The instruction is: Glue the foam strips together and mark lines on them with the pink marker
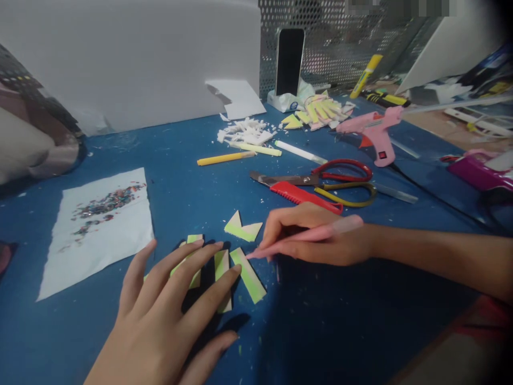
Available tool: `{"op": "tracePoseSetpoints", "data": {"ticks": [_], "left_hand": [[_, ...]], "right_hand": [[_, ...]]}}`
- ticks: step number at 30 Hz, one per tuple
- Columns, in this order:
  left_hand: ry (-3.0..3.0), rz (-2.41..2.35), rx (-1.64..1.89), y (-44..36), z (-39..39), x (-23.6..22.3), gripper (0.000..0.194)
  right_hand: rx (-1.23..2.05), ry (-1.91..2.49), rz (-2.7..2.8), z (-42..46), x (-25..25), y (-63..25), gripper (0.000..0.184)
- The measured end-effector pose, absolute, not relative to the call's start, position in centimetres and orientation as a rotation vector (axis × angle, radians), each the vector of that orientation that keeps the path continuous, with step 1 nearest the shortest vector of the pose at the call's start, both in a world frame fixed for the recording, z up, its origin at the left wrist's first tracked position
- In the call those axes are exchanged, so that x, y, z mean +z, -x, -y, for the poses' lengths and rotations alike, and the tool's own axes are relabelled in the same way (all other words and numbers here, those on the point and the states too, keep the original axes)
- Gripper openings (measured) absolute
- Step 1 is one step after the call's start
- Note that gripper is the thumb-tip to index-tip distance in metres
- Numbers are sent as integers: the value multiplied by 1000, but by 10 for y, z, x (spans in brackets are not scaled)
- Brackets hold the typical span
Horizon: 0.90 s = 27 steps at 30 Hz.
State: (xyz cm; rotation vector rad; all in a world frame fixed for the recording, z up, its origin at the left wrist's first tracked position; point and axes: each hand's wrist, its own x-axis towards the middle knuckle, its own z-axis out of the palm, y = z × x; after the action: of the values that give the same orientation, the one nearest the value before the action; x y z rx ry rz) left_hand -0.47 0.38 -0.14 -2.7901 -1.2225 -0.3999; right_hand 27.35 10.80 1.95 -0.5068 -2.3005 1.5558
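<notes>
Dim, greyish indoor view; soft focus, rounded wide-angle distortion.
Relative to the scissors [306, 181]: nearer the camera, dark shadows beside the left hand [154, 315] and below the right hand [312, 214]; right, small highlights on a glossy purple object [476, 170], blackened picture edge; above right, blocky pixelation; far left, blurred shapes.

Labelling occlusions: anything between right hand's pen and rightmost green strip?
Nothing visible: the pen in the right hand has its tip at the right edge of the strip. The left hand has a fingertip at the left edge.
</notes>
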Motion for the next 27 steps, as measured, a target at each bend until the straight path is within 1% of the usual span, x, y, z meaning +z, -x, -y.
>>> {"op": "tracePoseSetpoints", "data": {"ticks": [8,11,14,17,20,23,27], "left_hand": [[2795,1205,-412,7,-4,-2,53],[2784,1269,-453,4,-2,-1,48],[2771,1330,-491,1,-1,0,45],[2779,1328,-491,-1,-1,0,45],[2779,1324,-499,-1,-1,-1,45],[2777,1330,-486,0,-1,-2,47],[2797,1325,-545,1,1,1,47]], "right_hand": [[1598,450,2304,-108,19,-273,16],[1569,462,2313,-108,20,-273,15],[1622,439,2305,-108,20,-274,16],[1595,475,2290,-107,20,-274,17],[1631,410,2298,-107,19,-274,18],[1634,471,2266,-107,19,-275,17],[1732,367,2175,-108,17,-276,20]]}}
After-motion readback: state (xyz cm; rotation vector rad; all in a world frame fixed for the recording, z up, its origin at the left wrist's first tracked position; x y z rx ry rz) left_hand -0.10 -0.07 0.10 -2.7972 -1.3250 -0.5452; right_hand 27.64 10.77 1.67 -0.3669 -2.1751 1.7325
